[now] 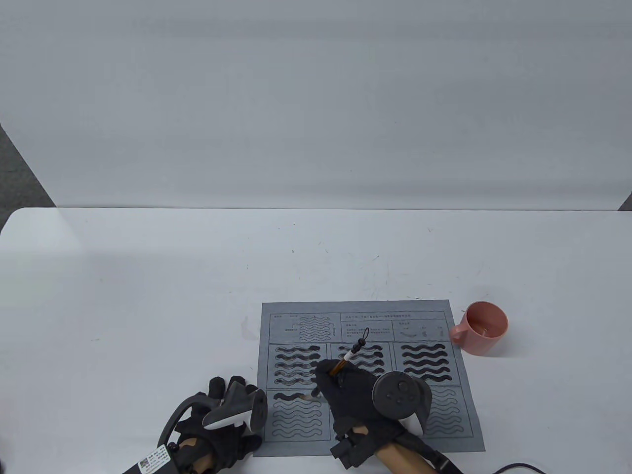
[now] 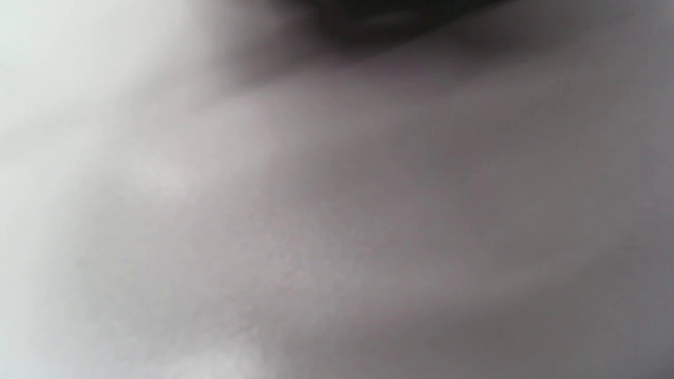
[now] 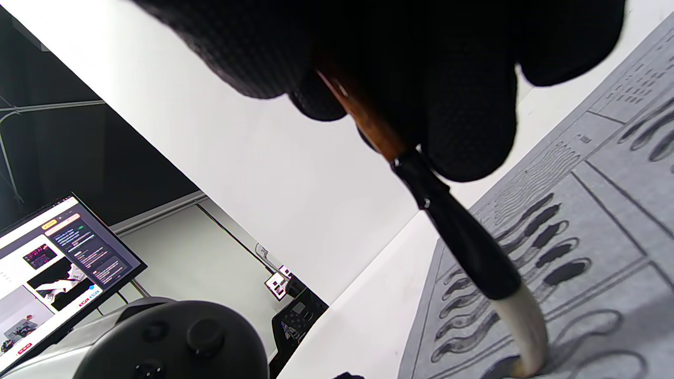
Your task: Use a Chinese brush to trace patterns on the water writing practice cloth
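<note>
A grey water writing cloth [image 1: 459, 395] with printed wavy-line panels lies at the table's front. Its upper panels are traced dark. My right hand [image 1: 340, 387] grips a brown Chinese brush [image 1: 345, 360] over the cloth. The white bristles [image 3: 529, 331] bend against the cloth in the lower left panel, at the end of a dark wet stroke [image 1: 289, 396]. The cloth also shows in the right wrist view [image 3: 600, 221]. My left hand [image 1: 232, 410] rests on the cloth's left edge, fingers spread. The left wrist view is a blur.
A pink cup [image 1: 483, 327] with water stands just right of the cloth's top right corner. The white table [image 1: 148, 296] stretches to the left and back. A monitor [image 3: 58, 263] shows off the table in the right wrist view.
</note>
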Available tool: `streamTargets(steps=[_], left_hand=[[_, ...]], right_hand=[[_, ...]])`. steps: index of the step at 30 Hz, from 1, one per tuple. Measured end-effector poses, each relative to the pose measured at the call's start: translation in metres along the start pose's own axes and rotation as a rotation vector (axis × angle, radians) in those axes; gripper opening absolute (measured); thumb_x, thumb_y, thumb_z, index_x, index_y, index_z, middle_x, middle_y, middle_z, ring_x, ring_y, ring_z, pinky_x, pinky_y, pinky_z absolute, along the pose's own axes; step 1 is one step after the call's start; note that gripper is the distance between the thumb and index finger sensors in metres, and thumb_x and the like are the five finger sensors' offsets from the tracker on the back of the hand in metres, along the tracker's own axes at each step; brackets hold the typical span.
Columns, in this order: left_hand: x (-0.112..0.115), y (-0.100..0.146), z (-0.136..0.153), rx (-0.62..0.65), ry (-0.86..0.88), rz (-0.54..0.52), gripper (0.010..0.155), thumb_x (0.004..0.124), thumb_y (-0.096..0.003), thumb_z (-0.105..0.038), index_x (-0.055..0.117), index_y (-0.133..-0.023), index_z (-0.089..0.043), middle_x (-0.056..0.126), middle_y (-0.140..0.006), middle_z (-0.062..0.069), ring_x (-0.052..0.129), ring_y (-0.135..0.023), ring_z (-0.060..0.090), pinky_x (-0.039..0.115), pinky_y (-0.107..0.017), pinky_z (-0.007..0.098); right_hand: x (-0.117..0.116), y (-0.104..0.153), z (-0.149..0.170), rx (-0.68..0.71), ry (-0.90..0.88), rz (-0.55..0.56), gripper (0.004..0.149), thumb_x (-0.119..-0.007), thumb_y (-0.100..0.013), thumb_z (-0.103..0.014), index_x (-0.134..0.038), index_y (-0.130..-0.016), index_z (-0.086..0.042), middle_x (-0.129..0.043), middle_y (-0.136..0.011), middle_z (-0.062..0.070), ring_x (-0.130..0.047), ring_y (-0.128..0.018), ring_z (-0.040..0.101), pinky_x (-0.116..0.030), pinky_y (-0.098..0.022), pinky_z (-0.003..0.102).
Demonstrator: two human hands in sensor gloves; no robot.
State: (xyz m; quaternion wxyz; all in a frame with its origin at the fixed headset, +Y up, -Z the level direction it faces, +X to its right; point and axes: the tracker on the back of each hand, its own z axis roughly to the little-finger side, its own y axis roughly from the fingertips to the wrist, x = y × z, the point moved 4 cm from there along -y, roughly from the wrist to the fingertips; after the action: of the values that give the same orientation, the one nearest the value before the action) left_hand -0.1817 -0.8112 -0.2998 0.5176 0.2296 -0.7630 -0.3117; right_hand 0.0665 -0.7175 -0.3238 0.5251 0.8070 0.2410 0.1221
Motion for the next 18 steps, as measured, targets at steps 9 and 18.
streamTargets(steps=[9,18], left_hand=[[0.0000,0.0000,0.0000,0.000,0.000,0.000,0.093,0.039,-0.0306,-0.063,-0.027,-0.088,-0.031,-0.028,-0.100,0.007,-0.013,-0.103,0.048,0.018,-0.078,0.069],[0.0000,0.0000,0.0000,0.000,0.000,0.000,0.093,0.039,-0.0306,-0.063,-0.027,-0.088,-0.031,-0.028,-0.100,0.007,-0.013,-0.103,0.048,0.018,-0.078,0.069]], right_hand=[[0.0014,-0.0001,0.0006,-0.002,-0.003,0.002,0.034,-0.077,-0.049,-0.027,-0.082,-0.076,-0.007,-0.094,-0.074,0.021,-0.100,-0.056,0.043,-0.071,-0.050,0.067],[0.0032,-0.0005,0.0014,-0.004,-0.004,0.009,0.034,-0.078,-0.049,-0.028,-0.083,-0.076,-0.007,-0.095,-0.073,0.021,-0.100,-0.056,0.043,-0.071,-0.050,0.067]])
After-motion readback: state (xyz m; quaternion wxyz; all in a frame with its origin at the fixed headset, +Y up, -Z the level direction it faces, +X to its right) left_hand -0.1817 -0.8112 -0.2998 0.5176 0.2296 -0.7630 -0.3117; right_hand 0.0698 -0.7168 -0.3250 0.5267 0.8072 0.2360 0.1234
